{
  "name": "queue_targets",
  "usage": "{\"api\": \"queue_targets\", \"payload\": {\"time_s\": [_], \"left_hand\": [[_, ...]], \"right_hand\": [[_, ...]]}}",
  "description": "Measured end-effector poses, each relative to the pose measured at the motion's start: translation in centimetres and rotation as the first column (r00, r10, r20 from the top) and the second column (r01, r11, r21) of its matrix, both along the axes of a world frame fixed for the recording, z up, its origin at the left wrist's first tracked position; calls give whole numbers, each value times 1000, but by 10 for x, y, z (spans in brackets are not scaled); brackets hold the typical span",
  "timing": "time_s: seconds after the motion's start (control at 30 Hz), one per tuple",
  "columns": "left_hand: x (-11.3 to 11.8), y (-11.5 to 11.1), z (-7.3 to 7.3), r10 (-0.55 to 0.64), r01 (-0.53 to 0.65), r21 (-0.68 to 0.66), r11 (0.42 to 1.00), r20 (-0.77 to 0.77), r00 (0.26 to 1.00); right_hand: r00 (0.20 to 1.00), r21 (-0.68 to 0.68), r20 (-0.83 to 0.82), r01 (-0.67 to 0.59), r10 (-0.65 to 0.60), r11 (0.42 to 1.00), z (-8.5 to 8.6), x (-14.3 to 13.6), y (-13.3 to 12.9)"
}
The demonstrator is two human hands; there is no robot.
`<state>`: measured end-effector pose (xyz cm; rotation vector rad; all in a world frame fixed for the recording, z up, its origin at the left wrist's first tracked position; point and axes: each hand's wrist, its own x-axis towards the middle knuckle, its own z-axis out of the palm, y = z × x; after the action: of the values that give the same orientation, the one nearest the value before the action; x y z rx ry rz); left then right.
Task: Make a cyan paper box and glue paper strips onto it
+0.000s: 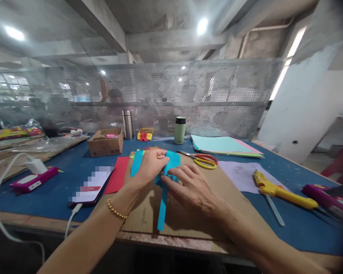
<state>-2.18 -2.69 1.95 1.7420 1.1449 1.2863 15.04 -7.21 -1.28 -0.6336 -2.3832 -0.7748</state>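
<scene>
Blue paper strips (pixel 162 209) are between my two hands, above a brown cardboard sheet (pixel 143 217) at the table's front. My left hand (pixel 150 165), with a gold bead bracelet at the wrist, pinches the upper part of the blue paper. My right hand (pixel 190 186) has its fingers bent against the same paper, thumb and index finger closed on it from the right. One narrow strip hangs down toward the table's front edge. Another blue piece (pixel 137 163) shows left of my left hand. Parts of the paper are hidden by the fingers.
Scissors (pixel 205 161) lie behind my right hand. A yellow glue gun (pixel 286 193) rests on purple paper (pixel 237 175) at right. Red paper (pixel 117 175) and a phone (pixel 94 186) are at left. A box (pixel 105 142), steel flask (pixel 127 125) and green cup (pixel 180 130) stand behind.
</scene>
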Motion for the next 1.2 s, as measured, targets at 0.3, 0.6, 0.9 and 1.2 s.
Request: {"api": "queue_targets", "payload": {"time_s": [0.3, 0.6, 0.9, 1.2], "left_hand": [[0, 9, -7, -64, 65, -15, 998, 40, 997], [-2, 7, -6, -45, 45, 0, 999, 39, 998], [-2, -6, 7, 62, -56, -86, 995, 74, 995], [0, 17, -11, -1, 56, -218, 974, 245, 970]], "right_hand": [[992, 94, 43, -123, 119, 988, -5, -1, -1], [988, 64, 28, -156, 155, 986, -10, -1, 1], [999, 147, 9, -35, 34, 989, -9, -7, -2], [999, 209, -4, -45, 46, 977, -3, -6, -6]]}}
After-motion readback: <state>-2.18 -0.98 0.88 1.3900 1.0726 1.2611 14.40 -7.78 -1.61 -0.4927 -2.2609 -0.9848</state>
